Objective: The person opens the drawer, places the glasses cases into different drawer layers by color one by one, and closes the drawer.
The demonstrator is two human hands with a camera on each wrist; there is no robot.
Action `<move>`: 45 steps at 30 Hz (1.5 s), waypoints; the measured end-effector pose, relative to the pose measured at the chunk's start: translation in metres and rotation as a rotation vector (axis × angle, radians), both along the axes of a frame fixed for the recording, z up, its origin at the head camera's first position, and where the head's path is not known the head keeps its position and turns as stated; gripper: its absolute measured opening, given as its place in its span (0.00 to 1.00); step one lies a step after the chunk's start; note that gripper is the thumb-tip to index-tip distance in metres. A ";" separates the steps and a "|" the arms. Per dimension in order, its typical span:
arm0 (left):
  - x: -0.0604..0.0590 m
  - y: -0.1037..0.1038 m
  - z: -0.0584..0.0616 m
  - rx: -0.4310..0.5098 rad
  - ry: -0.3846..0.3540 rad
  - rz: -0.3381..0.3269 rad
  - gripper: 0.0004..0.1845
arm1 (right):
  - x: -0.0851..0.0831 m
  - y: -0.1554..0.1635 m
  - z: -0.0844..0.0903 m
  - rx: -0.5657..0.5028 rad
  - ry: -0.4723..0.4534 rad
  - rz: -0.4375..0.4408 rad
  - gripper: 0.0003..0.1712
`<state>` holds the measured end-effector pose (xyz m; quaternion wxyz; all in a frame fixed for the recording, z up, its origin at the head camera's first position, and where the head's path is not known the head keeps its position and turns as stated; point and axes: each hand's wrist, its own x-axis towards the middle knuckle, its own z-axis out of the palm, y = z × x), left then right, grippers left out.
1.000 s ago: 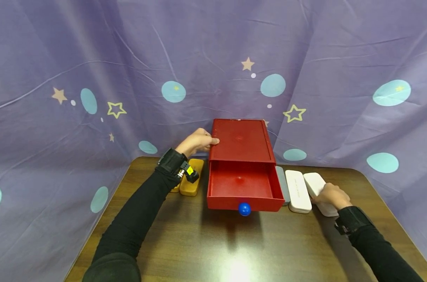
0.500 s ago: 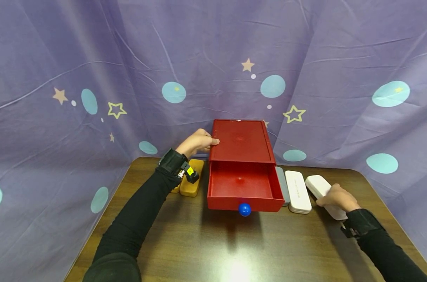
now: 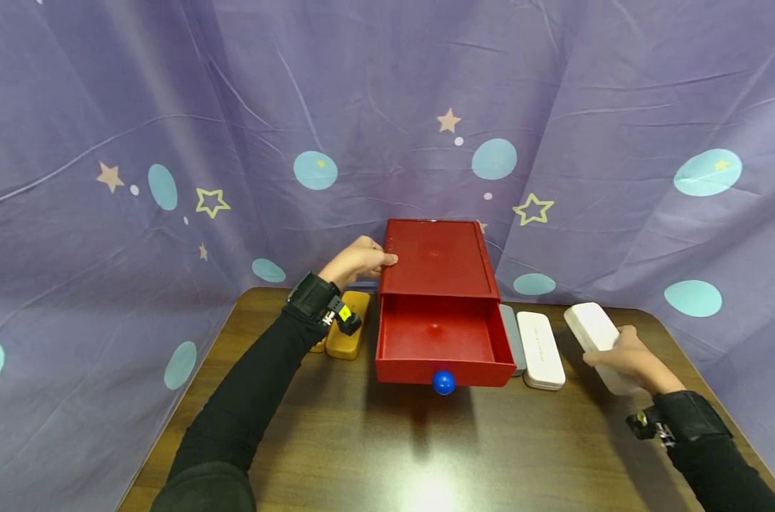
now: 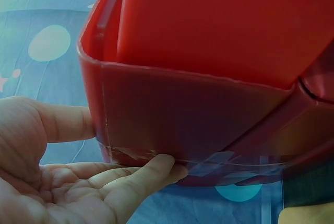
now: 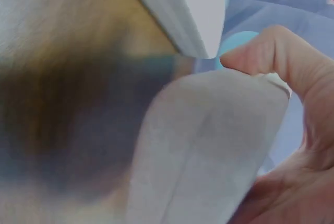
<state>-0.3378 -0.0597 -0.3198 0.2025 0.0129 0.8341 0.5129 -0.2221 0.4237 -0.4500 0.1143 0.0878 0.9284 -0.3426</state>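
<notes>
My left hand (image 3: 358,259) holds the left side of a red drawer box (image 3: 439,256) near its back. In the left wrist view the thumb lies against one face, with the fingers (image 4: 151,174) along another. The red drawer (image 3: 435,334) is pulled out at the front, bare inside, with a blue round knob (image 3: 444,382). My right hand (image 3: 631,359) grips a white oblong case (image 3: 594,328) with rounded corners, thumb on one side and fingers round the other. The case is tilted above the table, and in the right wrist view its end (image 5: 203,119) shows close up.
A second white case (image 3: 541,350) with small lettering lies right of the drawer, beside a grey case (image 3: 514,338) partly behind it. Yellow cases (image 3: 348,327) lie on the left, one mostly hidden by my wrist. Behind the wooden table (image 3: 336,441) hangs a purple patterned curtain (image 3: 387,107).
My right hand has lifted the white case off the table and shifted it to the right, away from the other white case. My left hand and the red drawer box stay put.
</notes>
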 end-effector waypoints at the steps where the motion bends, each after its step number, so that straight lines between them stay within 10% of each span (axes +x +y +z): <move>1: 0.000 0.000 0.000 0.002 0.000 0.001 0.10 | 0.000 -0.001 0.002 -0.011 0.028 0.004 0.49; 22: 0.000 0.000 -0.001 0.013 0.004 0.010 0.10 | 0.008 -0.044 0.084 -0.197 0.480 0.159 0.17; 33: 0.000 -0.001 -0.001 -0.001 0.002 0.003 0.10 | 0.028 -0.095 0.153 -0.115 0.553 0.247 0.44; 45: 0.002 0.000 -0.001 0.003 0.001 0.002 0.10 | 0.044 -0.139 0.208 -0.279 0.468 0.344 0.45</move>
